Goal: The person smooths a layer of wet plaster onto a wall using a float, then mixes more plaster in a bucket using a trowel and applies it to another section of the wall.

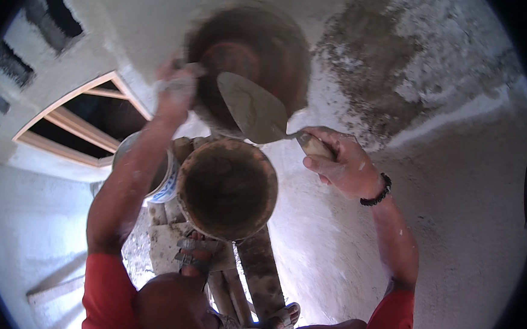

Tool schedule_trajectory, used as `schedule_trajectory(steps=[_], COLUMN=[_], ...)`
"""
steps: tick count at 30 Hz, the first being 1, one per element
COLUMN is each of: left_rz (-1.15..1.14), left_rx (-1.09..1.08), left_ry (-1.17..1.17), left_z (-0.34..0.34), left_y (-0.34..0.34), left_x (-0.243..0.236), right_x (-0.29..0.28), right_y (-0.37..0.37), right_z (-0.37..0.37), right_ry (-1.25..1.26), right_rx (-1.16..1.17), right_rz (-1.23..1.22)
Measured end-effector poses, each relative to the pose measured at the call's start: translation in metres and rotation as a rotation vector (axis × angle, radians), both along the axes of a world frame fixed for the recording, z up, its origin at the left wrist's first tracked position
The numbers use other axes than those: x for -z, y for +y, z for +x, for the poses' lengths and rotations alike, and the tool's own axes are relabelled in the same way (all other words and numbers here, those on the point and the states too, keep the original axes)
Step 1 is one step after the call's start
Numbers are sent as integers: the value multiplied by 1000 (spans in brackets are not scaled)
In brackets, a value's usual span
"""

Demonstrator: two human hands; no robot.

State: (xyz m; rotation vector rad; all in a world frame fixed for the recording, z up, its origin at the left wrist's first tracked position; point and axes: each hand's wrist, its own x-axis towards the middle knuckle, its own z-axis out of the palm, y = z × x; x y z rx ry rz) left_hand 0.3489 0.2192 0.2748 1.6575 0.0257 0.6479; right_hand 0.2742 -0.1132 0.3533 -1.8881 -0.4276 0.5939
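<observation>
My left hand is closed on the left rim of a dark, mortar-stained bucket, which is tipped so that its inside shows. Motion blurs both the bucket and the hand. Wrapped round the pale handle of a pointed trowel, my right hand keeps the blade across the lower part of that bucket's mouth. The blade looks coated in grey mortar. Below stands a second round bucket with a crusted rim and a dark inside, touched by neither hand.
Wooden planks form a platform under my sandalled feet. A white bucket with blue marks is partly behind my left forearm. Left of it, a wooden frame borders an opening. Rough dark mortar covers part of the wall at the upper right.
</observation>
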Motion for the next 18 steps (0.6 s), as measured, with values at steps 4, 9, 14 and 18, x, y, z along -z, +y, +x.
schedule_trajectory(steps=[4, 9, 14, 18], left_rz=[-443, -355, -550, -572], left_rx=[135, 54, 57, 113], left_ry=[185, 150, 267, 309], left_z=[-14, -8, -2, -18], left_y=[1, 42, 29, -9], left_x=[-40, -15, 2, -29], right_x=[-52, -59, 12, -54], right_y=[-14, -21, -144, -110], right_z=[-19, -23, 41, 9], right_ry=[-563, -333, -224, -369], right_rx=[-45, -246, 615, 610], right_rz=[-210, 167, -163, -117])
